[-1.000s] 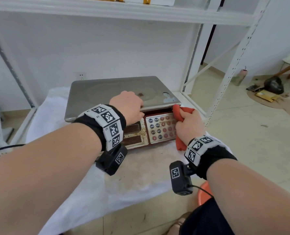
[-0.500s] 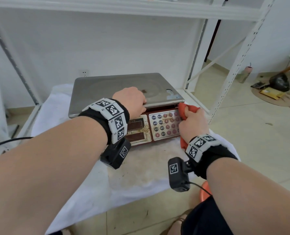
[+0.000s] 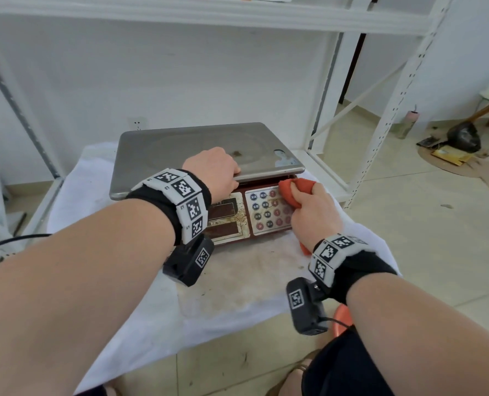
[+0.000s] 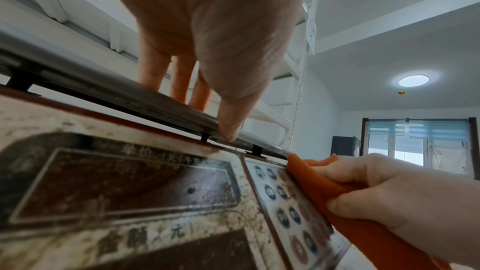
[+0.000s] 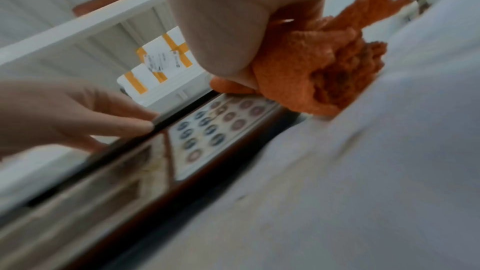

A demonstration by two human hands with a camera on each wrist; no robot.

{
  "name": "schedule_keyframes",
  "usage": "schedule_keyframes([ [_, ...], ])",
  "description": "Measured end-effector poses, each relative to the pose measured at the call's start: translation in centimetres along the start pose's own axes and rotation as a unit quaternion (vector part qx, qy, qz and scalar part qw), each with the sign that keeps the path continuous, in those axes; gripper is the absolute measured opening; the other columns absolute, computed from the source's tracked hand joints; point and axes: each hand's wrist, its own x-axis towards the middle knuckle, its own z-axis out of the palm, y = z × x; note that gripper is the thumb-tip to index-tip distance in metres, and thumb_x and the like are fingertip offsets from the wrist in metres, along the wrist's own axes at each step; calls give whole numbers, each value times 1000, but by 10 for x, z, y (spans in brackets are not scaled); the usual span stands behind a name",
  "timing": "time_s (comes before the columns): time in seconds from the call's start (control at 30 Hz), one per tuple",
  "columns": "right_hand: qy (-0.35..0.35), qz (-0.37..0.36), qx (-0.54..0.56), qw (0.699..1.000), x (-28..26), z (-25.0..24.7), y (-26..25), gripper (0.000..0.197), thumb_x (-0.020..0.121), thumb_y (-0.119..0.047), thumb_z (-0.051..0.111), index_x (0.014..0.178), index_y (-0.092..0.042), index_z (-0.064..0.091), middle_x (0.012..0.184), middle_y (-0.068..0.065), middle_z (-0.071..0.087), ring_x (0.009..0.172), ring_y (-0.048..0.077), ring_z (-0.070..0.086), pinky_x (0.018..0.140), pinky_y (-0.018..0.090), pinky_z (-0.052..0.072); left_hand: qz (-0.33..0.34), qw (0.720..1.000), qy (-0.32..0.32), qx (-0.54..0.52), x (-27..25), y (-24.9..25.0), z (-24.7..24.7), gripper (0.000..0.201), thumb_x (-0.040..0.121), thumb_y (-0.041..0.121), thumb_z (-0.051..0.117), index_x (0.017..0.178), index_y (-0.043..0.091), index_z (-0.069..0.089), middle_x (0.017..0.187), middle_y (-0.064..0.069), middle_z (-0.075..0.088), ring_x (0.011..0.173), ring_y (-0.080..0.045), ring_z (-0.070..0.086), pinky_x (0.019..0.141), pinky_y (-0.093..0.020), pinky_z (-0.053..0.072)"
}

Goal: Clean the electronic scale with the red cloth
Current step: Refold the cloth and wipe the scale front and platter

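The electronic scale has a steel pan [image 3: 186,147] over a dirty red front with displays [image 4: 116,182] and a keypad [image 3: 263,212]. My left hand [image 3: 223,172] rests on the pan's front edge, fingers [image 4: 179,81] straight on top and the thumb tip against the rim. My right hand [image 3: 309,207] grips the bunched red cloth [image 3: 291,190] and presses it on the keypad's upper right corner. In the left wrist view the cloth [image 4: 324,188] covers the keypad's right column. The right wrist view is blurred; it shows the cloth [image 5: 311,65] bulging from my fist above the keypad [image 5: 215,128].
The scale stands on a stained white sheet [image 3: 237,281] over a low shelf board. White rack uprights [image 3: 391,110] rise at the right, a shelf [image 3: 209,12] runs overhead. An orange basin [image 3: 341,315] sits under my right arm. A black cable [image 3: 14,240] lies left; floor clutter [image 3: 463,137] far right.
My right hand has brought the cloth leftward from the scale's right side onto the keypad's upper right corner. The left hand stays on the pan's front edge.
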Motion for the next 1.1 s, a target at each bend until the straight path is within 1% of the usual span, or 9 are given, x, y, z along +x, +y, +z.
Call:
schedule_keyframes([
  [0.17,7,60,10,998,2,0,-2,62,83,-8,40,140,-32,41,135,3,33,121,28,41,103,41,38,5,1000,1,-2,0,-1,-1,32,95,40,45,121,27,61,106,-3,49,94,-23,57,71,-32,45],
  [0.33,-16,19,-6,1000,-2,-3,4,63,84,-7,40,141,-35,40,132,2,36,121,26,39,98,37,41,-1,1000,3,-9,-1,-1,0,33,95,41,45,121,26,60,96,-1,41,91,-22,55,70,-32,44],
  [0.43,-10,56,-15,998,1,-10,10,62,85,-8,41,140,-34,40,135,3,37,122,27,40,101,37,39,-2,1000,3,-10,-1,0,0,33,95,42,45,119,26,61,95,0,40,85,-21,51,69,-32,42],
  [0.53,-5,69,13,998,-3,-3,-3,60,84,-6,39,138,-32,43,132,4,36,120,28,43,102,39,40,-4,1000,0,-7,-2,-1,0,34,95,42,46,122,26,59,103,-3,45,92,-23,55,71,-32,44],
  [0.6,-16,59,3,998,-8,2,-5,60,84,-6,39,138,-30,42,131,4,36,119,27,42,100,38,40,-4,1000,0,-8,-2,-1,1,35,95,42,45,124,27,58,107,-4,46,96,-24,55,73,-33,44],
  [0.73,-26,40,-20,999,-6,-7,4,60,86,-7,42,139,-34,42,134,2,40,120,25,44,98,33,39,-5,1000,2,-15,-4,1,0,35,95,42,45,123,27,58,99,-2,41,96,-25,55,73,-34,43],
  [0.93,65,11,25,998,16,-22,-12,39,86,-7,49,119,-22,63,115,8,62,106,27,56,85,27,41,-2,1000,1,-6,-4,-1,0,34,95,43,45,123,29,58,95,-1,38,94,-24,54,71,-33,42],
  [1.07,70,38,77,994,7,-7,-8,33,87,-6,51,114,-16,67,110,-2,57,107,23,55,80,19,35,-5,1000,-2,-3,-5,0,1,35,95,44,45,124,29,57,101,-3,41,100,-26,53,72,-33,40],
  [1.1,71,49,71,994,4,-3,-6,32,89,-7,50,115,-15,67,112,0,56,108,24,55,78,19,34,-4,1000,-1,-2,-5,0,1,35,95,44,45,124,29,57,102,-3,41,100,-26,53,72,-33,40],
])
